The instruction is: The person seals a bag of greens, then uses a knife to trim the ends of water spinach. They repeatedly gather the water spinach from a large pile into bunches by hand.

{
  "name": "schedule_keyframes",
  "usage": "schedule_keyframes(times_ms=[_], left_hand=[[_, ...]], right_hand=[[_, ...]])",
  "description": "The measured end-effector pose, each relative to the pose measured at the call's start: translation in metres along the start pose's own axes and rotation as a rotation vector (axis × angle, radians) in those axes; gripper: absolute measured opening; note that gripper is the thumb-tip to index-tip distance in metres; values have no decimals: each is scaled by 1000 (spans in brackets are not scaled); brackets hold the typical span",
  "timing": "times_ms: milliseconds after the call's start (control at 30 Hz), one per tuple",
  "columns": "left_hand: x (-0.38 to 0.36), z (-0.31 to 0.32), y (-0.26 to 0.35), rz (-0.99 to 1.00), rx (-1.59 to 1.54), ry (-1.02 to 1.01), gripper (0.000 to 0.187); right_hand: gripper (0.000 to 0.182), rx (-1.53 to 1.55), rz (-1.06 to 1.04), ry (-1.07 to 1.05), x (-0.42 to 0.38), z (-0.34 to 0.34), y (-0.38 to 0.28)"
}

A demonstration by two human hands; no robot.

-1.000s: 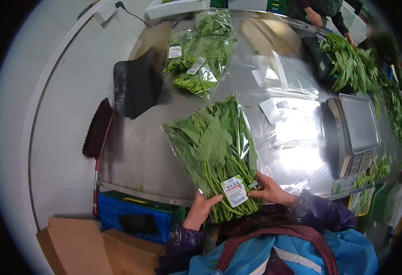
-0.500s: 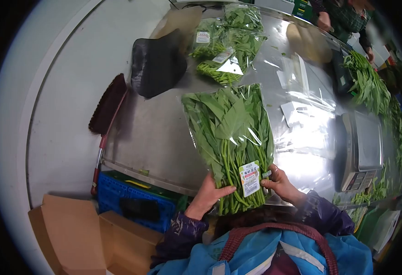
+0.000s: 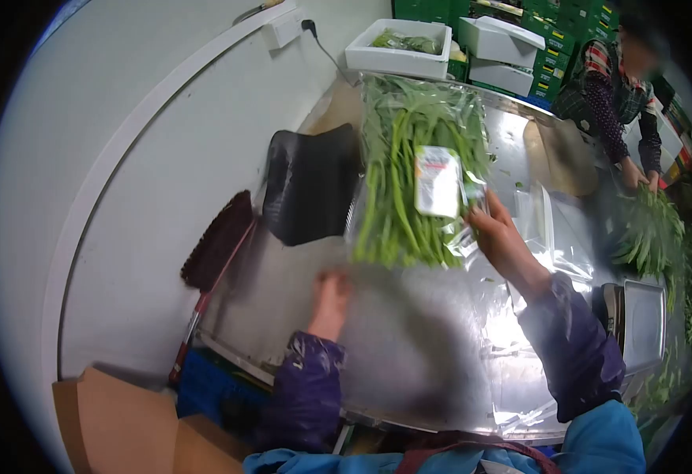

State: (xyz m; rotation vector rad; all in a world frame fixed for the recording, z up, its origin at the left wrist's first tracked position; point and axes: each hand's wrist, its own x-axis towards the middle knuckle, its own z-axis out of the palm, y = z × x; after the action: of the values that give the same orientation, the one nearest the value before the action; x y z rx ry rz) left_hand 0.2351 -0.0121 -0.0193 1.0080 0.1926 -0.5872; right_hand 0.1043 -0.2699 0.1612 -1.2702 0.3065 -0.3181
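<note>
My right hand (image 3: 505, 237) grips the lower right side of a clear bag of leafy greens (image 3: 401, 182), thumb and fingers closed on the plastic. The bag is held up over the far part of the metal table, stems toward me and leaves at the far end. A white printed label (image 3: 438, 180) sits on its front. My left hand (image 3: 332, 300) is apart from the bag, low over the table to its near left, with its fingers smeared by motion. Other bagged greens at the back are hidden behind the held bag.
A black curved dustpan (image 3: 310, 186) and a dark red brush (image 3: 220, 241) stand left by the wall. The weighing scale (image 3: 642, 324) is at right. Across the table a co-worker's hands (image 3: 640, 175) hold loose greens (image 3: 650, 237). A white foam box (image 3: 397, 59) stands behind.
The bag of greens has moved away from me and up in my right hand. My left hand has let go of it and drawn back left. The view has tilted up.
</note>
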Motion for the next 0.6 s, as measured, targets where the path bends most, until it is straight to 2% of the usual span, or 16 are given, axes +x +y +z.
schedule_keyframes(times_ms=[67, 100, 133, 167, 200, 267, 300, 367, 433, 500, 567, 600], left_hand=[[47, -34, 14, 217, 264, 223, 47], [40, -22, 43, 241, 470, 336, 55], [71, -39, 49, 564, 862, 513, 63], [75, -38, 69, 431, 723, 430, 70], [82, -34, 83, 454, 742, 481, 71], [148, -92, 86, 520, 641, 473, 69], [168, -104, 88, 579, 603, 458, 68], [142, -64, 117, 292, 642, 387, 65], [143, -63, 122, 316, 570, 301, 47], [164, -89, 136, 243, 904, 245, 28], [128, -70, 158, 265, 881, 132, 19], [103, -57, 167, 301, 861, 130, 21]], right_hand=[[56, -143, 32, 127, 18, -11, 1], [57, -158, 73, 202, 25, -23, 14], [58, -172, 153, 198, 19, -34, 33], [59, -205, 260, 168, 6, -43, 48], [57, -186, 272, 121, -14, -45, 63], [46, -78, 417, 71, -54, -52, 90], [42, -159, 469, 61, -74, -45, 84], [35, -151, 530, 51, -108, -55, 93], [34, -185, 553, 75, -140, -62, 97], [32, -287, 552, 68, -169, -68, 98], [30, -318, 568, 117, -193, -72, 94], [29, -357, 529, 109, -205, -74, 93]])
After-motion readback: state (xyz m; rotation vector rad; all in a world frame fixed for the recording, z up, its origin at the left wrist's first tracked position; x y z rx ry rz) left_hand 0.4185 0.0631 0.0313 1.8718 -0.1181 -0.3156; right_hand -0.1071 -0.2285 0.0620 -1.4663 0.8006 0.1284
